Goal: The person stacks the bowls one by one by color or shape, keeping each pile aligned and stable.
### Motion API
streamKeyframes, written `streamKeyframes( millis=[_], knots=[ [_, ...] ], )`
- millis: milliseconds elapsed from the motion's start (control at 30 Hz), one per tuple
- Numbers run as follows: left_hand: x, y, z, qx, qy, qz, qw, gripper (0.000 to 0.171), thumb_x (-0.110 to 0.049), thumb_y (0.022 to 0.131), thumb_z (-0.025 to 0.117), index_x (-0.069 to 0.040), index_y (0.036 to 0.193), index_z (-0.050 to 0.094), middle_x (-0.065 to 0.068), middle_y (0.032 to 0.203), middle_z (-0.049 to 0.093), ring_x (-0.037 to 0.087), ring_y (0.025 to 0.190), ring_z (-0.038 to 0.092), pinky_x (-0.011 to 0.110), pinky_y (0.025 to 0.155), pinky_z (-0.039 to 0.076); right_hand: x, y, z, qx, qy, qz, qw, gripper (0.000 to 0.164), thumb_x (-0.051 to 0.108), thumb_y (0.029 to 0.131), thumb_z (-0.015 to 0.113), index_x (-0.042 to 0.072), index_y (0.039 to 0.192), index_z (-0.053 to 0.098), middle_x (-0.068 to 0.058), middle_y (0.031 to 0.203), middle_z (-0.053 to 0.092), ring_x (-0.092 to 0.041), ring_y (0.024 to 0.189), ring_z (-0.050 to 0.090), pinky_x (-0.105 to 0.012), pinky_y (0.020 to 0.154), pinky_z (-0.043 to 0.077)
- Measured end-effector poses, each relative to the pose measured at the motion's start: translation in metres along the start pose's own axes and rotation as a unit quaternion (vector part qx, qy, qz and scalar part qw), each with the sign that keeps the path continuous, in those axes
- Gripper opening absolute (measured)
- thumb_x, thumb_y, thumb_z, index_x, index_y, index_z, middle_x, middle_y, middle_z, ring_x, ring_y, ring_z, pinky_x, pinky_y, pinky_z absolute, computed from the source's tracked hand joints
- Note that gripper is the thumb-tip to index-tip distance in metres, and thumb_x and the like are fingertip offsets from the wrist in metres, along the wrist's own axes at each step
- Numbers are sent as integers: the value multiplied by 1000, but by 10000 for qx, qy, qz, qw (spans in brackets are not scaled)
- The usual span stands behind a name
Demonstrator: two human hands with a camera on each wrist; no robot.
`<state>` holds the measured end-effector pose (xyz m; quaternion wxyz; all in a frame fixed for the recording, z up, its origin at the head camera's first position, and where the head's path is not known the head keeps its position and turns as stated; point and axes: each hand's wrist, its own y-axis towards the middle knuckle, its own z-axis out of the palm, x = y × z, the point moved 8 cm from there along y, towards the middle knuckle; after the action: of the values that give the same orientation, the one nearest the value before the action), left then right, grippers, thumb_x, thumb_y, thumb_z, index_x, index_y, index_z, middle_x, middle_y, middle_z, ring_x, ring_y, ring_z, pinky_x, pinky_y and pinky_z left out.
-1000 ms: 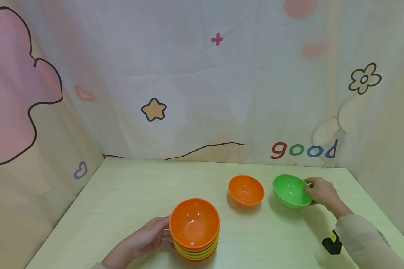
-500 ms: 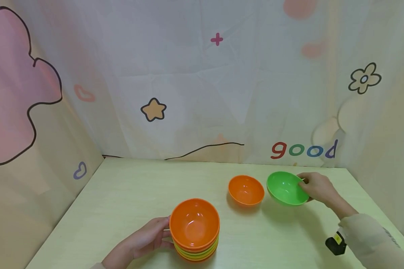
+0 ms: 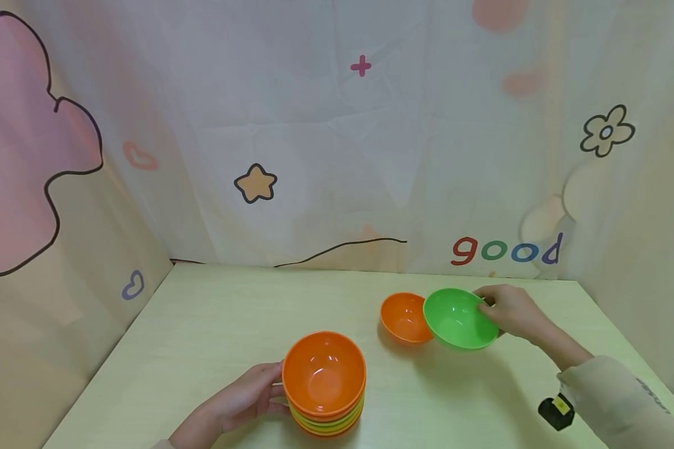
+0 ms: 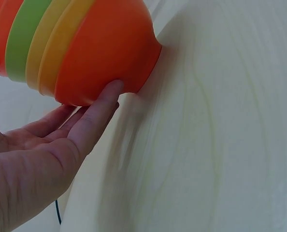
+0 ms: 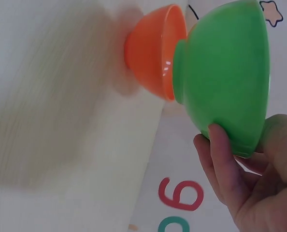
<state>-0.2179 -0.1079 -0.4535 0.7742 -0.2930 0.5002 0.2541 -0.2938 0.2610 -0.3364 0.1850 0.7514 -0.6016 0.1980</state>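
A stack of nested bowls (image 3: 324,374) stands at the table's front middle, orange on top. Its side in the left wrist view shows green, two yellow-orange layers and an orange bottom bowl (image 4: 105,48). My left hand (image 3: 251,393) rests against the stack's left side, fingers nearly straight along the lower bowls. With my right hand (image 3: 513,315) I pinch a green bowl (image 3: 460,319) by its right rim, thumb inside and fingers underneath; it is raised off the table. Behind it, partly covered in the head view, a single orange bowl (image 3: 401,317) sits upright on the table.
The pale table (image 3: 230,312) is bordered by a printed cloth backdrop (image 3: 314,156) at the back and sides. A black device with a yellow mark (image 3: 557,411) sits at my right sleeve (image 3: 612,399).
My right hand has moved left with the green bowl, from beside the single orange bowl to overlapping it in the head view. My left hand and the stack have stayed still.
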Motion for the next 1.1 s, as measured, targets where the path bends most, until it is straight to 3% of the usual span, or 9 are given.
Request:
streamKeyframes(
  millis=[500,1100],
  knots=[
    [-2,-2,4,67,57,113,9999,54,-38,98,38,-1,137,40,4,127,54,20,111,56,45,90,49,51,-1,7,141,104,-369,9992,24,2,84,54,-5,105,64,-15,84,66,-11,50,57,-24,42,50],
    [-2,-1,4,62,15,80,9999,57,-40,98,39,0,139,36,5,129,53,21,113,56,46,91,48,113,3,21,316,147,-864,9956,22,2,84,57,1,104,66,-8,81,63,-10,53,55,-22,44,49]
  ],
)
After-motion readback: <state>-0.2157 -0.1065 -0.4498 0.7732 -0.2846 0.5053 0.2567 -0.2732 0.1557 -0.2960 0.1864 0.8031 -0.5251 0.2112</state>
